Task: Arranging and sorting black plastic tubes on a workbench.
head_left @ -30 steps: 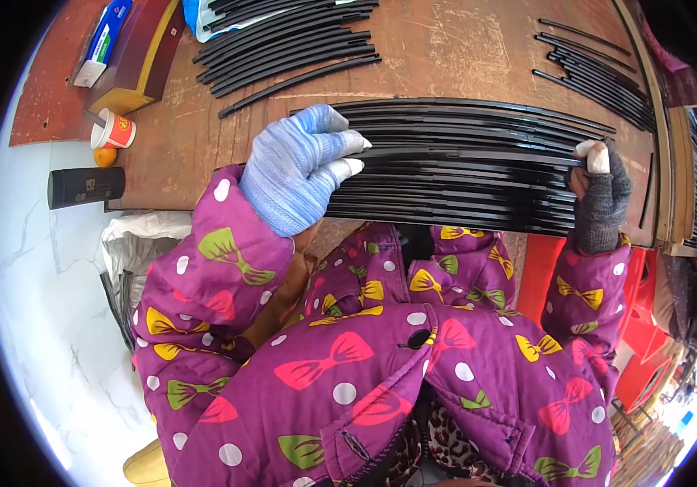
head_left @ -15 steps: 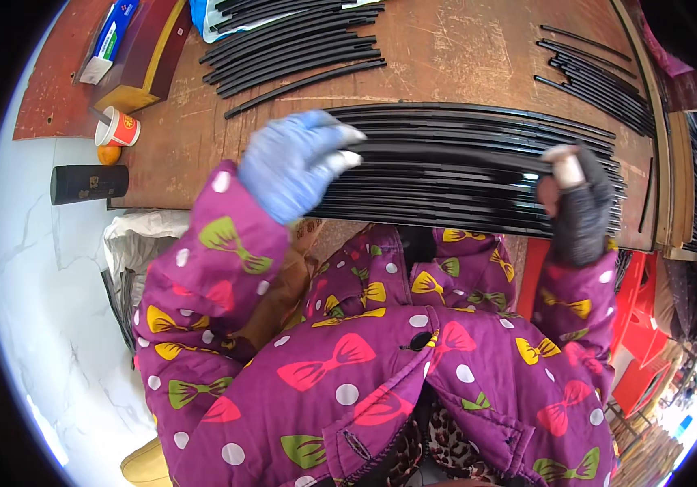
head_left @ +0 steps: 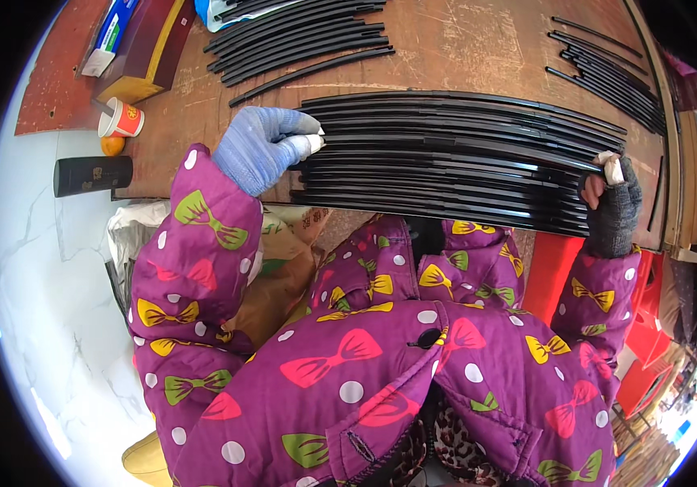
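Observation:
A row of long, thin, glossy black rods [head_left: 446,188] lies side by side along the table's near edge. My left hand [head_left: 255,150], in a blue-grey glove with whitish fingertips, is closed in a pinch at the left end of one black rod [head_left: 454,144]. At that rod's right end, the thumb and fingers of my right hand [head_left: 615,207] are closed on it. This hand wears a dark glove with bare fingertips and pale wrapping on the thumb. Whether the held rod rests on the others or hangs just over them I cannot tell.
Thicker black rods [head_left: 300,49] lie at the back left, shorter ones [head_left: 608,81] at the right. On the left are a dark red box [head_left: 144,53], a paper cup [head_left: 125,119], an orange fruit [head_left: 112,145] and a black cylinder [head_left: 93,175]. Red stools [head_left: 645,381] stand at right.
My hands have moved farther apart. The left one has shifted left to the rod ends, its fingers now closer together; the right one has slid right along the row.

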The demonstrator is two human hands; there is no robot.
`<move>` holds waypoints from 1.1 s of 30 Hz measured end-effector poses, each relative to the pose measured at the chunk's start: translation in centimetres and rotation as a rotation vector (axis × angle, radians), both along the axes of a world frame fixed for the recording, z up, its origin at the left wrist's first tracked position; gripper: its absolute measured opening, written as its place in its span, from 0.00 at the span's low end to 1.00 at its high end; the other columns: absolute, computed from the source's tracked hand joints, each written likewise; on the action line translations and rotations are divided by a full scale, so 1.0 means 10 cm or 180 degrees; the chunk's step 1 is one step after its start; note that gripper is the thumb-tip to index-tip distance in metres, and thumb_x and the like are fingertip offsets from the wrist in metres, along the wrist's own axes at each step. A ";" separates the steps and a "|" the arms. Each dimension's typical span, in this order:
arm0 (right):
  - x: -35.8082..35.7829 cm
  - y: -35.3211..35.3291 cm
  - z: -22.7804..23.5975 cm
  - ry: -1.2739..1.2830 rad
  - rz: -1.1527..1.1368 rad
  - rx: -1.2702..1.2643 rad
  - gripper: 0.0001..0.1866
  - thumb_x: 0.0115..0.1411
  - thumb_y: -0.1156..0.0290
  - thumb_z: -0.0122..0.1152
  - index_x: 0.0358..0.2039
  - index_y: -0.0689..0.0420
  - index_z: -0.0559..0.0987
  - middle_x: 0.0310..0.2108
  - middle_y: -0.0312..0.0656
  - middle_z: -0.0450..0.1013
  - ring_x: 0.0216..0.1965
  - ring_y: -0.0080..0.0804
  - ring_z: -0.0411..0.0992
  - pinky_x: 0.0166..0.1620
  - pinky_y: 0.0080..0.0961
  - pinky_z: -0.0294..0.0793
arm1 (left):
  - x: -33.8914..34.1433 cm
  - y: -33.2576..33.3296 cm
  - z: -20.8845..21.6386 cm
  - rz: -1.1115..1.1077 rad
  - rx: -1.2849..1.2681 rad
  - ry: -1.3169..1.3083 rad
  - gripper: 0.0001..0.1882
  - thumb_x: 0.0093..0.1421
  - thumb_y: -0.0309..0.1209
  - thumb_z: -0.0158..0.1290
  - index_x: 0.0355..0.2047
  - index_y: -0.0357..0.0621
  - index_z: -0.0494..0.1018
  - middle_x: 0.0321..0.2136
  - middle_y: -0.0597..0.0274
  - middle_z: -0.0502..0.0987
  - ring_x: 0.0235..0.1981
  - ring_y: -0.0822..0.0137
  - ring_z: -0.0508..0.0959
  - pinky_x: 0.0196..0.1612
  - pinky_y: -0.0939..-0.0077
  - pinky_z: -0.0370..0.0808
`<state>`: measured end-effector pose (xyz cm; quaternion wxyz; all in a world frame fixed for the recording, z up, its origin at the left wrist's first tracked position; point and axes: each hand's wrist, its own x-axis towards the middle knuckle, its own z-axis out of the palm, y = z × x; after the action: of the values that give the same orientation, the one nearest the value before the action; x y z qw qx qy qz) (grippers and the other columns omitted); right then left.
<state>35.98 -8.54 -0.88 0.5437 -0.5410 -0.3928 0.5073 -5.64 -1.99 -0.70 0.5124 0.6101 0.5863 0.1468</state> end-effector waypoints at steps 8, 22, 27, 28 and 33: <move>0.12 -0.03 0.00 -0.0133 -0.0225 0.0098 0.12 0.58 0.65 0.52 0.32 0.62 0.71 0.14 0.32 0.58 0.14 0.18 0.55 0.19 0.16 0.54 | -0.02 0.00 0.01 -0.0069 -0.0050 -0.0116 0.11 0.47 0.27 0.55 0.30 0.32 0.75 0.19 0.62 0.75 0.18 0.77 0.70 0.22 0.84 0.65; 0.04 -0.11 0.03 -0.0749 -0.0292 0.0070 0.10 0.57 0.67 0.51 0.31 0.62 0.73 0.13 0.33 0.63 0.13 0.18 0.59 0.19 0.15 0.56 | 0.04 -0.03 -0.10 -0.0006 -0.0263 -0.0450 0.08 0.49 0.23 0.52 0.30 0.31 0.74 0.16 0.63 0.72 0.13 0.79 0.67 0.16 0.87 0.61; 0.86 -0.11 -0.03 0.0601 -0.0418 0.0042 0.09 0.58 0.66 0.50 0.32 0.59 0.72 0.12 0.32 0.56 0.12 0.22 0.55 0.20 0.19 0.54 | -0.25 -0.02 -0.11 0.0238 -0.0413 -0.0429 0.08 0.48 0.20 0.52 0.30 0.31 0.74 0.15 0.65 0.71 0.13 0.80 0.66 0.16 0.87 0.60; 0.92 -0.14 -0.04 0.0633 -0.0468 -0.0027 0.10 0.59 0.65 0.50 0.32 0.58 0.72 0.13 0.33 0.57 0.13 0.24 0.55 0.21 0.21 0.54 | -0.28 -0.02 -0.13 0.0260 -0.0449 -0.0394 0.08 0.49 0.20 0.52 0.31 0.31 0.74 0.16 0.64 0.72 0.13 0.79 0.66 0.16 0.86 0.60; 1.00 -0.13 -0.03 0.0971 -0.0508 -0.0162 0.12 0.59 0.64 0.50 0.36 0.61 0.72 0.17 0.36 0.64 0.17 0.27 0.61 0.23 0.22 0.58 | -0.33 -0.01 -0.21 0.0165 -0.0400 -0.0352 0.08 0.50 0.21 0.52 0.31 0.31 0.74 0.17 0.62 0.73 0.12 0.78 0.66 0.15 0.86 0.60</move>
<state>46.01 -9.84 -1.22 0.6217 -0.5008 -0.2486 0.5486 -8.97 -2.05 -2.75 0.5773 0.5523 0.5808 0.1563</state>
